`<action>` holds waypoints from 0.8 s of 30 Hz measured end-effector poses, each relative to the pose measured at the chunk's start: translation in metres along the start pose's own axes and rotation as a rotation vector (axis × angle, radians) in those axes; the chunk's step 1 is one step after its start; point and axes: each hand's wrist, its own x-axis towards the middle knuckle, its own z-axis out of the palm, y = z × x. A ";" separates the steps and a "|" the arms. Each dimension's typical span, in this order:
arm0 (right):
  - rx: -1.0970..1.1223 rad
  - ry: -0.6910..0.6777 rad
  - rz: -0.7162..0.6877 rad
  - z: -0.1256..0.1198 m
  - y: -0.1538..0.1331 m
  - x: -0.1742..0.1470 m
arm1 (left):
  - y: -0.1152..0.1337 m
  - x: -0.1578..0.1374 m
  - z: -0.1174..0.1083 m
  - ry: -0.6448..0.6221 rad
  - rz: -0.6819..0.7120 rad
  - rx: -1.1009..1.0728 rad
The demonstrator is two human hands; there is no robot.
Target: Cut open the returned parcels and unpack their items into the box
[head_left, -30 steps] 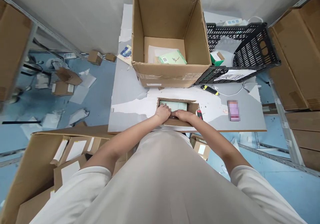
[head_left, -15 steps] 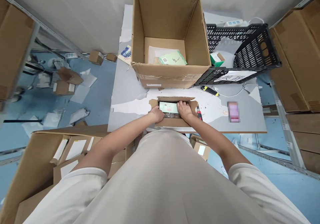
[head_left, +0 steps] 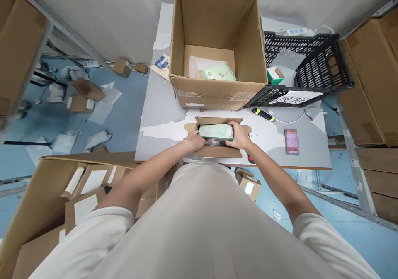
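Pale green, the pack [head_left: 215,132] sits at the mouth of a small open carton [head_left: 217,152] on the table [head_left: 158,148], its long axis running left to right, roughly parallel to the table's front edge. One narrow end points to each hand. The right hand [head_left: 239,136] clasps the right end, thumb in front and fingers behind. The left hand [head_left: 195,141] is curled at the carton's left end, close to the pack; whether it pinches the pack or the cardboard, I cannot tell.

The pack bears a faint reddish mark and small print, both too small to read. A white label with dark bars marks the flat green box [head_left: 222,71] inside the big box [head_left: 217,91]. Large dark characters cross the white paper [head_left: 295,97] on the crate [head_left: 330,63], too slanted to read.

Clear, crinkled plastic [head_left: 213,142] shows before the pack. The carton is plain brown cardboard, flaps spread; the crate is black plastic lattice.
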 end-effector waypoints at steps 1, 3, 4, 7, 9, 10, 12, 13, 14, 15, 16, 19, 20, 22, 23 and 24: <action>0.042 0.057 0.034 0.002 0.001 -0.001 | 0.001 0.001 -0.001 0.008 0.003 -0.002; 0.075 0.133 0.069 0.009 -0.002 -0.002 | 0.003 0.002 -0.005 0.029 0.008 -0.006; 0.068 0.144 0.053 0.012 -0.006 -0.002 | 0.004 0.002 -0.008 0.042 0.009 -0.008; -0.047 0.102 -0.049 0.018 -0.023 0.002 | 0.006 -0.004 -0.017 0.085 0.009 -0.002; -0.167 0.049 -0.084 0.021 -0.037 0.006 | 0.011 -0.014 -0.023 0.138 0.000 -0.002; -0.220 0.021 -0.095 0.021 -0.043 0.008 | 0.014 -0.020 -0.024 0.175 -0.006 -0.018; -0.296 -0.035 -0.117 0.020 -0.055 0.014 | 0.024 -0.034 -0.024 0.242 0.004 -0.080; -0.322 -0.062 -0.126 0.020 -0.059 0.017 | 0.030 -0.040 -0.023 0.271 0.015 -0.111; -0.343 -0.087 -0.128 0.019 -0.063 0.021 | 0.035 -0.045 -0.020 0.293 0.027 -0.128; -0.361 -0.108 -0.125 0.018 -0.066 0.024 | 0.041 -0.049 -0.017 0.310 0.031 -0.123; -0.375 -0.128 -0.122 0.017 -0.068 0.028 | 0.045 -0.051 -0.013 0.329 0.022 -0.101; -0.389 -0.170 -0.137 0.008 -0.072 0.036 | 0.050 -0.049 -0.001 0.375 -0.050 -0.006; -0.385 -0.165 -0.145 0.002 -0.073 0.038 | 0.050 -0.046 0.002 0.384 -0.072 0.015; -0.363 -0.116 -0.162 -0.018 -0.075 0.037 | 0.046 -0.042 0.004 0.402 -0.111 0.034; -0.344 -0.072 -0.172 -0.031 -0.076 0.035 | 0.043 -0.039 0.003 0.412 -0.130 0.035; -0.320 -0.016 -0.183 -0.047 -0.076 0.030 | 0.040 -0.036 0.001 0.420 -0.150 0.029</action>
